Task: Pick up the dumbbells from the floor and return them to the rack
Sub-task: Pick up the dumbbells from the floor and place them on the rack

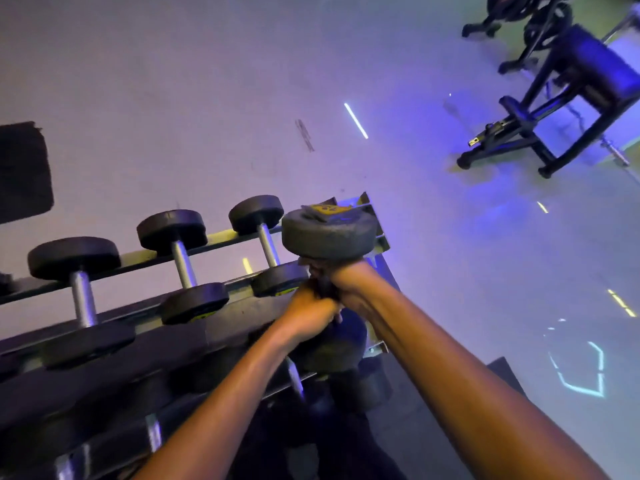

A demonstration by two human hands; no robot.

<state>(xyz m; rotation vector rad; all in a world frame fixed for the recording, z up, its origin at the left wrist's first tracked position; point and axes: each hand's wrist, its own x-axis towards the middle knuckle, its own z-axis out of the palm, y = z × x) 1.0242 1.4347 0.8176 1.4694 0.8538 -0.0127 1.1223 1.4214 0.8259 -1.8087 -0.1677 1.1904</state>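
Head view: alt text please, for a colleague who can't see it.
Both hands, left hand and right hand, grip one dumbbell by its handle at the right end of the rack, beside three dumbbells already resting on the top tier.

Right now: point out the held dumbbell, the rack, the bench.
held dumbbell (329,233), head view, far weight head.
rack (221,237), head view, top rail.
bench (599,69), head view, dark padded seat.

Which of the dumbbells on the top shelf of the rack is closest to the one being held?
The rightmost resting dumbbell, the smallest of the three on the top shelf. Its near head sits just beside the left hand and right hand gripping the held dumbbell.
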